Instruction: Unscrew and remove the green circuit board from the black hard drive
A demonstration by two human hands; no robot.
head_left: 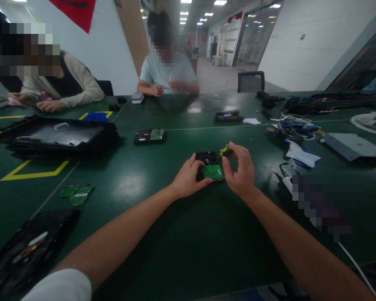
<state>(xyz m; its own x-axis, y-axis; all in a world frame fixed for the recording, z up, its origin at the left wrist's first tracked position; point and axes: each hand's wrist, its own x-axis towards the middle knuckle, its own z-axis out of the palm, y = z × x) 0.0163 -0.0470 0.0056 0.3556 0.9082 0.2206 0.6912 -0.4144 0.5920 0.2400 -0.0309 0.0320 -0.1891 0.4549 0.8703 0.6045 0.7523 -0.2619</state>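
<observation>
A hard drive [207, 158] with a green circuit board [213, 172] on its upper side lies on the dark green table in front of me. My left hand [189, 177] is closed on its left end, thumb along the near edge and fingers on the far side. Above the drive's right end, my right hand [240, 169] pinches a small yellow-and-black screwdriver [226, 151] between thumb and fingertips. Its tip is too small to make out, so I cannot tell whether it touches the drive.
Another hard drive [150, 136] lies farther left. Loose green boards [77, 194] and a black drive casing [34, 246] are near my left arm. A black tray [59, 131] stands behind them. Cables [296, 127] and a silver box [355, 146] lie right. Two people sit across the table.
</observation>
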